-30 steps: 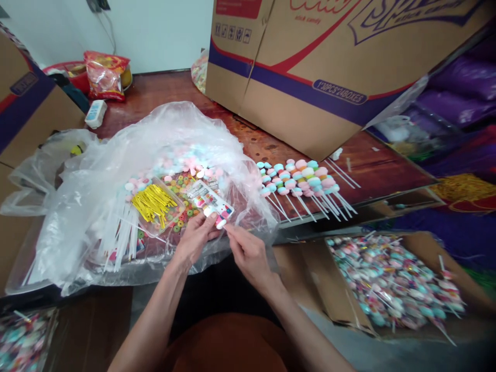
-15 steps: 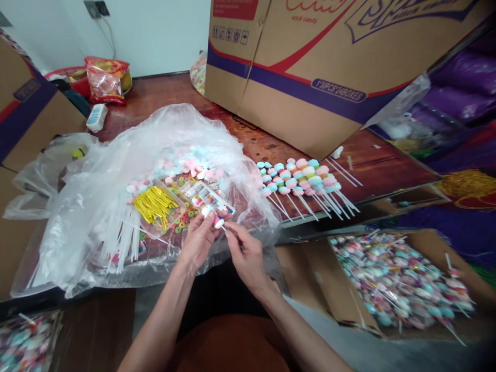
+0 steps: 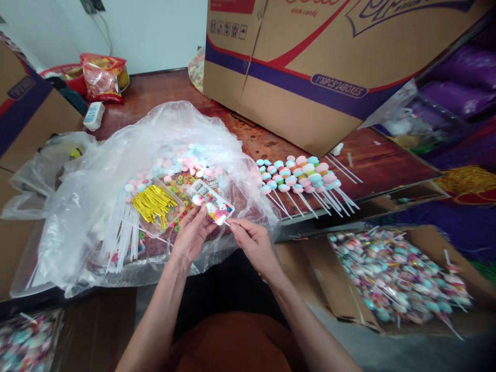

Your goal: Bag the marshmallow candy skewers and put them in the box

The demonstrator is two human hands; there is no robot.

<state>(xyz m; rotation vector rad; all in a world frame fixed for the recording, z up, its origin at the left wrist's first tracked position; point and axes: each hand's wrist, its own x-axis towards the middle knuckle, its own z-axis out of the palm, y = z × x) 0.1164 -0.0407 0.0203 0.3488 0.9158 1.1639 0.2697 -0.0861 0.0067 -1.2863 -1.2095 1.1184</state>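
Candy skewer (image 3: 211, 208) sits pinched in my left hand (image 3: 191, 236), its stacked sweets running up and left from the fingertips, over the open plastic bag (image 3: 96, 206) on the tabletop (image 3: 372, 165). My right hand (image 3: 252, 243) is closed on the thin stick end just right of the sweets, so the long axis runs slantwise between both hands, touching each.

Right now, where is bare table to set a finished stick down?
Bare wood lies between the plastic bag and the big box, and right of the skewer row. Under both hands it is crowded.
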